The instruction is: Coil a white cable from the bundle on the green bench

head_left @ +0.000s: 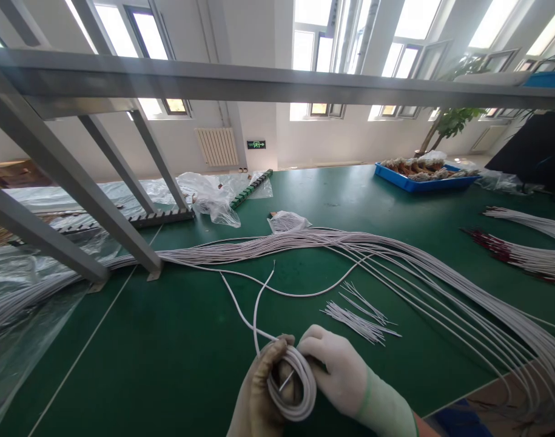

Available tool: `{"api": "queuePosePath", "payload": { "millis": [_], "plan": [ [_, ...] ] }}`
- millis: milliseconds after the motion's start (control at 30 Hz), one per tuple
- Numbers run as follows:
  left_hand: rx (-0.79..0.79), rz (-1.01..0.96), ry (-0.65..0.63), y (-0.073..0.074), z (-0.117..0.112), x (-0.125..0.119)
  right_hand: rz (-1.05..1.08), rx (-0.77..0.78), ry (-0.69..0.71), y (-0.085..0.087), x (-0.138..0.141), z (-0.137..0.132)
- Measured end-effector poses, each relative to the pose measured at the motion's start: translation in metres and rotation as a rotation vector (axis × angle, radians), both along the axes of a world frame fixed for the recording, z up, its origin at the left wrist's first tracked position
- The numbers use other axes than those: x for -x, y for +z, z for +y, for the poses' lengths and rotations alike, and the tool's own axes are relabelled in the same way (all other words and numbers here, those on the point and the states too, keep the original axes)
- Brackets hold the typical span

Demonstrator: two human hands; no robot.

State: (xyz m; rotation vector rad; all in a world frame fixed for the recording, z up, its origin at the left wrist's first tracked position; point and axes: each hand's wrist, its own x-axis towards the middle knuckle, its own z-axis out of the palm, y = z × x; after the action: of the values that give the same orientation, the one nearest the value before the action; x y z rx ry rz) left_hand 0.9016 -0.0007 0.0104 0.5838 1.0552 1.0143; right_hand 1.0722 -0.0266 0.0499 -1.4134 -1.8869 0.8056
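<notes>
both gloved hands close on a white wire coil (pixel 292 383) at the near table edge: left hand (pixel 258 394) wraps its left side, right hand (pixel 338 370) pinches the right. two loose ends rise from the coil. short ties (pixel 359 318) lie just beyond; a long wire bundle (pixel 350 243) crosses the green table (pixel 168 352).

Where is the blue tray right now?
In the head view the blue tray sits at the far right of the green table, beyond the long bundle of white wires and just in front of a potted plant.
</notes>
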Motion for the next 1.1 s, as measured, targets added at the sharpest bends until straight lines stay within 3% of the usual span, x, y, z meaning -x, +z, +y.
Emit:
{"api": "queuePosePath", "payload": {
  "millis": [167,333,433,567,867,967,1100],
  "plan": [
    [-0.031,0.018,-0.011,0.003,0.000,-0.001,0.085,0.003,-0.013,-0.001,0.001,0.000],
    [-0.041,0.052,0.022,-0.002,0.003,0.002,0.226,0.078,-0.025,0.012,0.003,-0.009],
    [-0.027,0.036,0.004,-0.008,0.006,0.004,0.179,0.141,-0.087,0.015,0.013,-0.013],
    [-0.011,0.031,-0.045,-0.009,0.009,0.007,0.023,0.202,-0.242,0.004,0.027,-0.012],
    [-0.201,0.083,-0.003,-0.016,0.000,0.005,0.020,-0.246,-0.234,-0.024,0.036,-0.020],
    [-0.188,0.064,0.019,-0.020,-0.002,0.001,0.048,-0.394,-0.236,-0.029,0.037,-0.025],
    [-0.099,-0.096,-0.070,-0.021,0.001,0.000,-0.012,-0.436,-0.216,-0.033,0.032,-0.025]
  ]
}}
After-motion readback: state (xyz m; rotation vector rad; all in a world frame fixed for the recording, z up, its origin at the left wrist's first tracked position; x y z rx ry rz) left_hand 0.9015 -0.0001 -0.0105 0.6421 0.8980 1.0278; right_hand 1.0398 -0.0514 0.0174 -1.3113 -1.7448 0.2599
